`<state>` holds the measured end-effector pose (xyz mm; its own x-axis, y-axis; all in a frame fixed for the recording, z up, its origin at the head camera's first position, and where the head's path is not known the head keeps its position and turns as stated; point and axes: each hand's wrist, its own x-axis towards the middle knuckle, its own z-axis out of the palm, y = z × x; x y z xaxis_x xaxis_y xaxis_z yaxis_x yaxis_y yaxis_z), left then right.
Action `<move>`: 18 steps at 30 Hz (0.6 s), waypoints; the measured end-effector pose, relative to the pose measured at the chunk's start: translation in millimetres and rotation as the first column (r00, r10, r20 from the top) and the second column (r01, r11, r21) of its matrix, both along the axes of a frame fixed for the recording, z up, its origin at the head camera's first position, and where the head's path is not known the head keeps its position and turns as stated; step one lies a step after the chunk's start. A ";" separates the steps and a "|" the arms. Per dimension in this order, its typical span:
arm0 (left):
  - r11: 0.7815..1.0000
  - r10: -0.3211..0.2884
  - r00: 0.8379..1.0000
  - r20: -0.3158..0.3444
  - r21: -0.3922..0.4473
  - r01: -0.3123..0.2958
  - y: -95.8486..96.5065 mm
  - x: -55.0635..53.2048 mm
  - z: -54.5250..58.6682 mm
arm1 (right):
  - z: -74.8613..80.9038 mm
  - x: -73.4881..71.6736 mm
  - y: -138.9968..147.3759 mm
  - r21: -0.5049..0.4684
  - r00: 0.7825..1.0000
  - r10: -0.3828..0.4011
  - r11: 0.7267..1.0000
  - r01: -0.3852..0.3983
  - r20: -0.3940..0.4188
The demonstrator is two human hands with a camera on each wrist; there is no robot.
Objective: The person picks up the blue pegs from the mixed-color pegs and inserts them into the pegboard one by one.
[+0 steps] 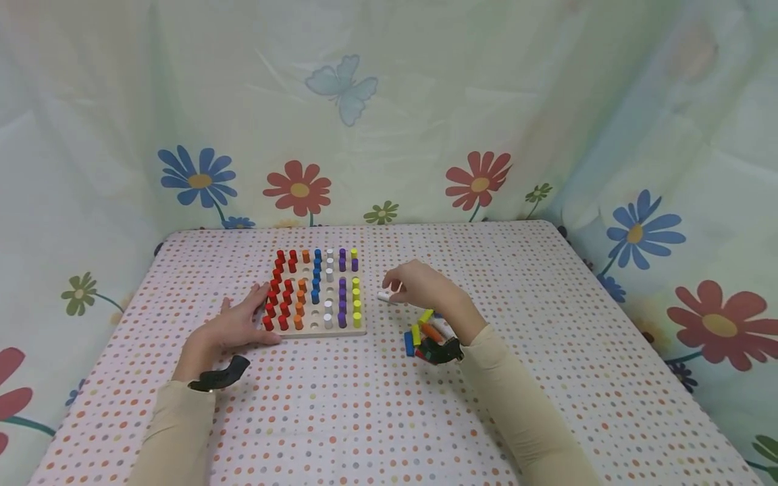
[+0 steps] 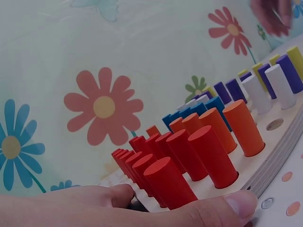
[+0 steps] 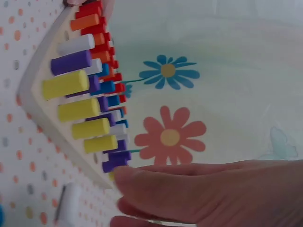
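A wooden pegboard (image 1: 322,332) lies on the table, its columns filled with red, orange, blue, white, purple and yellow pegs, with some holes bare. My left hand (image 1: 234,326) rests against its near left corner, thumb along the front edge and fingers extended by the left side. Right of the board, my right hand (image 1: 419,283) hovers low with loosely bent fingers. Close to its thumb a white peg (image 1: 383,295) lies on the cloth. The right wrist view shows that white peg (image 3: 70,203) apart from the fingers, and I see nothing held there.
Loose pegs lie in a small pile below my right wrist, among them a blue peg (image 1: 409,344), a yellow peg (image 1: 416,335) and an orange peg (image 1: 432,332); the forearm partly hides them. A dotted cloth (image 1: 340,418) covers the table. Flowered curtains (image 1: 389,121) hang around it.
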<state>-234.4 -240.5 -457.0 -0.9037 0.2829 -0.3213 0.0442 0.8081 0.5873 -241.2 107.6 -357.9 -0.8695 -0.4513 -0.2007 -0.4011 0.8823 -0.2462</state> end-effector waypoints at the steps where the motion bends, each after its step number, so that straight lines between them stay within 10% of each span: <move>1: 1.000 -0.002 1.000 0.000 0.009 0.002 -0.3 -0.2 -0.3 | -3.5 1.8 2.4 0.030 0.999 0.005 1.000 -0.006 0.046; 6: 1.000 0.006 1.000 0.004 0.027 -0.007 -0.4 -0.6 -1.1 | -16.4 11.6 7.4 0.133 0.986 0.006 0.991 -0.028 0.166; 18: 0.999 0.005 1.000 0.029 0.042 -0.006 -1.6 2.0 2.0 | -23.7 35.6 2.0 0.344 0.983 0.110 0.926 -0.155 0.147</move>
<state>-232.5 -242.1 -455.1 -0.8960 0.2915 -0.3351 0.0221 0.7828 0.6219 -205.6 109.6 -381.6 -0.7648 -0.4411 -0.4696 -0.5071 0.8617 0.0163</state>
